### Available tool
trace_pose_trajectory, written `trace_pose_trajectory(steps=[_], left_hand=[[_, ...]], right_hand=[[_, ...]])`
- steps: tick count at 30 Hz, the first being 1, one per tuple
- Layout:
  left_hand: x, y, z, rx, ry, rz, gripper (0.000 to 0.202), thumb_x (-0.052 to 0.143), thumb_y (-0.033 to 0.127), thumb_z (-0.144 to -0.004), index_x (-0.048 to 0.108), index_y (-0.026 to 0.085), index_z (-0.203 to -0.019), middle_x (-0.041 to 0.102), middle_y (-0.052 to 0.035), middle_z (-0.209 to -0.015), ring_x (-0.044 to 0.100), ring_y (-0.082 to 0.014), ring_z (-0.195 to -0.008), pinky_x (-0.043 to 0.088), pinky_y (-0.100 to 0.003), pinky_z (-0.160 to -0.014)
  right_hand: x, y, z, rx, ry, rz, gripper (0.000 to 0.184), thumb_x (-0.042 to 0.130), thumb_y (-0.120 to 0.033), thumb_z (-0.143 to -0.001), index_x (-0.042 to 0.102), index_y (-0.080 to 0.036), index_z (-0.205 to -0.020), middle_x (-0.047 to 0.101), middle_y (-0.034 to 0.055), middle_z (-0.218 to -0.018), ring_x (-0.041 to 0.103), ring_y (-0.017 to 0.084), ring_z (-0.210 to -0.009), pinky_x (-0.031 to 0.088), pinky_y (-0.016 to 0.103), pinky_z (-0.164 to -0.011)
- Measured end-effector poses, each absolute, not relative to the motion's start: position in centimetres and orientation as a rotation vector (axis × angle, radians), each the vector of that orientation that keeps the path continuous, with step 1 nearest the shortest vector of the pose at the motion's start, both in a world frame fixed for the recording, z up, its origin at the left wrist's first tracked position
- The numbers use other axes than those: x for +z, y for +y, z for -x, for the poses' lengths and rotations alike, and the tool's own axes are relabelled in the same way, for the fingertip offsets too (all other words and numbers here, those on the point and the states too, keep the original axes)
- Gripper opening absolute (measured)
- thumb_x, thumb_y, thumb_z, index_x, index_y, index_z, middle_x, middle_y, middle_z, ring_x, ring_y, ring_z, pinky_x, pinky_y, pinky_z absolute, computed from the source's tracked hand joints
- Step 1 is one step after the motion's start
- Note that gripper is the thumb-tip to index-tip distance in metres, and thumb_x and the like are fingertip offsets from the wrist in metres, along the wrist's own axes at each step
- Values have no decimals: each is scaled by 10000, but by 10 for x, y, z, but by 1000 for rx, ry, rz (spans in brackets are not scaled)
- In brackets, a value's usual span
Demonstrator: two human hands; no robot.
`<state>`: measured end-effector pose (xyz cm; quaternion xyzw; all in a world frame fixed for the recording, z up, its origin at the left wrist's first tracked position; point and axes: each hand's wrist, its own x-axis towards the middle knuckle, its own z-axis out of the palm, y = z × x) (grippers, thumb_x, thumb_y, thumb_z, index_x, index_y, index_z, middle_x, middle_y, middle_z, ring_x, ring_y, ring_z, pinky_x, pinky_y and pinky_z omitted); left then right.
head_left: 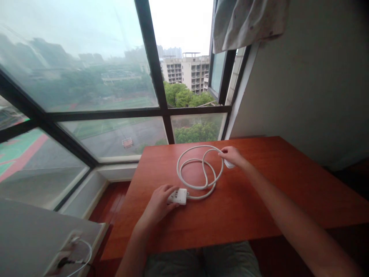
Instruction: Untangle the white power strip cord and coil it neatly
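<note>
A white power strip [181, 196] lies on the reddish-brown table [248, 207], and my left hand [161, 202] grips its left end between thumb and fingers. From the strip's right side runs a pale cord [198, 197], which lies in loose loops across the middle of the table. At the far right of the loops, my right hand [231, 155] is closed on the cord with a pinch. A white piece, perhaps the plug [229, 164], shows just under that hand; the fingers partly hide it.
Large dark-framed windows [164, 111] rise behind the table, one pane standing open. A curtain [248, 23] hangs at upper right beside a plain wall [302, 77]. At lower left, a wall socket [62, 254] has cables plugged in. My legs [201, 261] are under the near table edge.
</note>
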<state>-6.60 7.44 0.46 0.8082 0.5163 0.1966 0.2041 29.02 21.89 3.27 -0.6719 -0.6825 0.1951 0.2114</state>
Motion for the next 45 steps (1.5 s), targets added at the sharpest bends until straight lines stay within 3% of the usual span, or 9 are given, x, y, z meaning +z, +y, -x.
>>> trace_pose_trajectory(steps=[5, 10, 13, 20, 24, 27, 32, 37, 45], left_hand=[[9, 98, 98, 517, 1520, -2196, 462, 721, 281, -698, 640, 235, -1151, 630, -97, -1135, 582, -257, -1033, 447, -371, -922], [11, 108, 106, 488, 1498, -2230, 465, 709, 283, -702, 637, 237, -1159, 634, -100, -1132, 580, -261, -1027, 437, -380, -938], [10, 110, 107, 485, 1514, -2255, 467, 691, 261, -708, 630, 224, -1169, 622, -108, -1158, 574, -266, -1055, 436, -387, -950], [22, 99, 77, 763, 1555, -2094, 500, 635, 338, -771, 564, 166, -1235, 550, -148, -1295, 506, -288, -1199, 383, -452, -1036], [31, 84, 26, 972, 1256, -1632, 474, 499, 459, -880, 491, 182, -1265, 594, -136, -1251, 629, -222, -1003, 499, -396, -887], [32, 74, -9, 1086, 1009, -1181, 464, 571, 472, -840, 508, 141, -1159, 684, -143, -1081, 688, -199, -812, 541, -367, -786], [41, 67, -22, 1357, 933, -709, 264, 689, 359, -775, 554, 145, -851, 736, -98, -895, 698, -160, -701, 545, -268, -693], [60, 62, -3, 1536, 827, -582, 219, 716, 297, -759, 578, 157, -857, 739, -98, -925, 708, -163, -723, 556, -277, -710], [45, 12, -25, 1628, 809, -827, 100, 652, 278, -825, 637, 197, -882, 692, -73, -1078, 687, -198, -892, 542, -344, -835]], right_hand=[[20, 219, -312, 597, -1722, 1894, 237, 610, -342, -727, 719, -133, -709, 696, 59, -662, 610, 171, -611, 377, 228, -528], [18, 205, -323, 623, -1577, 1832, 208, 570, -314, -744, 689, -149, -700, 695, 64, -710, 623, 173, -671, 414, 219, -545], [40, 191, -323, 745, -1436, 1706, 256, 529, -368, -787, 666, -152, -788, 671, 43, -726, 587, 135, -551, 416, 216, -466], [125, 142, -294, 1278, -962, 968, 275, 732, -366, -693, 651, -178, -876, 543, -48, -664, 488, 55, -453, 386, 164, -369], [141, 123, -264, 1302, -998, 863, 278, 727, -375, -715, 641, -188, -901, 523, -55, -632, 491, 61, -453, 368, 167, -368], [134, 118, -247, 1328, -1051, 853, 287, 709, -391, -733, 634, -188, -920, 533, -51, -615, 503, 73, -461, 369, 176, -391], [110, 114, -243, 1258, -1187, 983, 301, 685, -365, -752, 647, -175, -983, 596, -16, -673, 534, 95, -549, 396, 194, -472], [89, 102, -246, 1424, -1319, 1043, 441, 711, -337, -723, 617, -198, -1131, 663, 33, -866, 591, 139, -671, 428, 223, -539], [48, 77, -219, 1594, -1174, 934, 489, 693, -297, -737, 552, -224, -1199, 627, 18, -911, 582, 124, -724, 443, 218, -607]])
